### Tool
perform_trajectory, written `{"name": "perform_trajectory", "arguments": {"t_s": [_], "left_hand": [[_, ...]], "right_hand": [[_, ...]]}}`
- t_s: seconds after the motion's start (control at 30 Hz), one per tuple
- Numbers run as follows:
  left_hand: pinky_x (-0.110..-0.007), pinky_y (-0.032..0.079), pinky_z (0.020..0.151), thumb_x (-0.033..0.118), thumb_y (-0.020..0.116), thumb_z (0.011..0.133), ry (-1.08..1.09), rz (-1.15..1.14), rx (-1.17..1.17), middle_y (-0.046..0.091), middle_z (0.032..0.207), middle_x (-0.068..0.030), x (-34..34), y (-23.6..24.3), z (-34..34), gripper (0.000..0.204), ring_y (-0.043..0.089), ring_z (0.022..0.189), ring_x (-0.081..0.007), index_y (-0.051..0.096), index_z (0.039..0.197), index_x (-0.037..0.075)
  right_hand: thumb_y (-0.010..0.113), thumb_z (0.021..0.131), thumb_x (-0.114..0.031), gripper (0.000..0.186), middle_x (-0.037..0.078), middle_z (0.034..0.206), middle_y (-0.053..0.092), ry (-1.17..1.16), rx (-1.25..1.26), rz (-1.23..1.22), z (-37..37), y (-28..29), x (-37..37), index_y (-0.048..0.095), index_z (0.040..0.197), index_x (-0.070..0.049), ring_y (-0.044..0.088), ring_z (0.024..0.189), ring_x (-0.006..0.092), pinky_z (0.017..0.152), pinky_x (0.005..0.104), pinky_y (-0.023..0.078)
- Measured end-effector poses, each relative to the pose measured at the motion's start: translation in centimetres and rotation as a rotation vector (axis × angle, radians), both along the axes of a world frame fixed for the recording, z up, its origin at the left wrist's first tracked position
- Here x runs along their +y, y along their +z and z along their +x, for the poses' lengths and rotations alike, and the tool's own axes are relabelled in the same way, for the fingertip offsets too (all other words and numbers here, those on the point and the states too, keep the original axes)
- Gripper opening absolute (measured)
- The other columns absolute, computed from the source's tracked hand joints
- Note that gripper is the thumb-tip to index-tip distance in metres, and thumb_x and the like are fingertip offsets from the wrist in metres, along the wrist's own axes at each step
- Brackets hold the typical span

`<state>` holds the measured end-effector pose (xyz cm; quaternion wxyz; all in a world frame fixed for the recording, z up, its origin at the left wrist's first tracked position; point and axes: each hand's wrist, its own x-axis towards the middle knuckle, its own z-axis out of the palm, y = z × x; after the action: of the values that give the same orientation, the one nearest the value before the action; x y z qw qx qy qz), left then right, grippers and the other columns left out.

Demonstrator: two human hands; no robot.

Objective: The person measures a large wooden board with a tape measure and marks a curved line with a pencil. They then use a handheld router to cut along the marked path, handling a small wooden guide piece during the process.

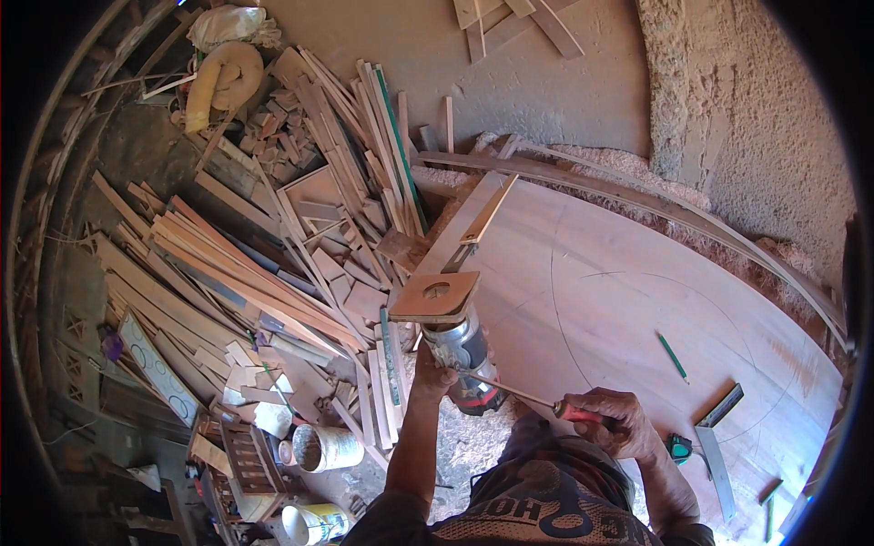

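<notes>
My left hand (432, 375) is wrapped round the side of a hand-held power router (472, 350) with a silver collar and a black and red body. A square wooden base plate (410, 303) with a round hole sits on its upper end. In my right hand (621, 426) is a screwdriver (519, 393), its red handle in the fist. The long shank points left, and its tip meets the router's collar beside my left fingers. What the tip engages is too small to make out.
To the right lies a wide board (610, 237) with curved pencil lines. On it are a green pencil (672, 356), a try square (716, 450), a tape measure (678, 448) and a wood strip (492, 209). Timber offcuts (246, 264) and a white bucket (335, 448) stand left.
</notes>
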<state>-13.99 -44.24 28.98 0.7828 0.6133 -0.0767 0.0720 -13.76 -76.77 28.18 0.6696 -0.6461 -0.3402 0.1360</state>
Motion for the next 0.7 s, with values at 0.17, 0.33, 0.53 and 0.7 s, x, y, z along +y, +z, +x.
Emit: {"name": "perform_trajectory", "arguments": {"t_s": [0.17, 0.33, 0.53, 0.7], "left_hand": [[-0.041, 0.057, 0.078, 0.047, 0.089, 0.058, -0.057, -0.067, -0.024, 0.06, 0.114, -0.0181, 0.0, 0.1, -0.2, 0.1, 0.066, 0.091, -0.0289, 0.042, 0.132, 0.0], [-0.041, 0.057, 0.081, 0.032, 0.093, 0.059, -0.183, -0.091, 0.009, 0.061, 0.114, -0.0184, 0.8, -0.3, 0.2, 0.094, 0.067, 0.092, -0.0284, 0.044, 0.13, -0.004], [-0.041, 0.056, 0.077, 0.035, 0.094, 0.054, -0.214, -0.053, 0.091, 0.062, 0.111, -0.0198, 0.4, 0.2, 0.5, 0.099, 0.066, 0.092, -0.029, 0.044, 0.13, -0.004], [-0.038, 0.057, 0.08, 0.023, 0.095, 0.054, -0.342, -0.096, 0.077, 0.064, 0.107, -0.0158, -0.3, 1.3, 1.4, 0.093, 0.067, 0.092, -0.0243, 0.045, 0.128, -0.005]], "right_hand": [[0.068, 0.079, 0.0, 0.041, 0.016, 0.098, 0.069, 0.0, -0.046, -0.01, -0.2, -0.3, 0.1, 0.064, 0.12, -0.004, 0.069, 0.086, 0.0256, 0.076, 0.0317, 0.054], [0.069, 0.077, 0.002, 0.046, 0.016, 0.096, 0.069, -0.061, -0.187, -0.099, -0.5, 1.2, -0.8, 0.064, 0.122, -0.009, 0.07, 0.086, 0.0251, 0.072, 0.0298, 0.056], [0.064, 0.085, 0.003, 0.045, 0.014, 0.1, 0.068, 0.097, -0.138, 0.107, 0.4, 1.9, -1.3, 0.059, 0.129, -0.007, 0.069, 0.078, 0.0189, 0.06, 0.0271, 0.056], [0.057, 0.092, 0.001, 0.048, 0.012, 0.096, 0.067, 0.424, 0.962, 0.071, 0.1, 3.6, -2.0, 0.047, 0.139, -0.003, 0.06, 0.063, 0.0123, 0.05, 0.0224, 0.049]]}}
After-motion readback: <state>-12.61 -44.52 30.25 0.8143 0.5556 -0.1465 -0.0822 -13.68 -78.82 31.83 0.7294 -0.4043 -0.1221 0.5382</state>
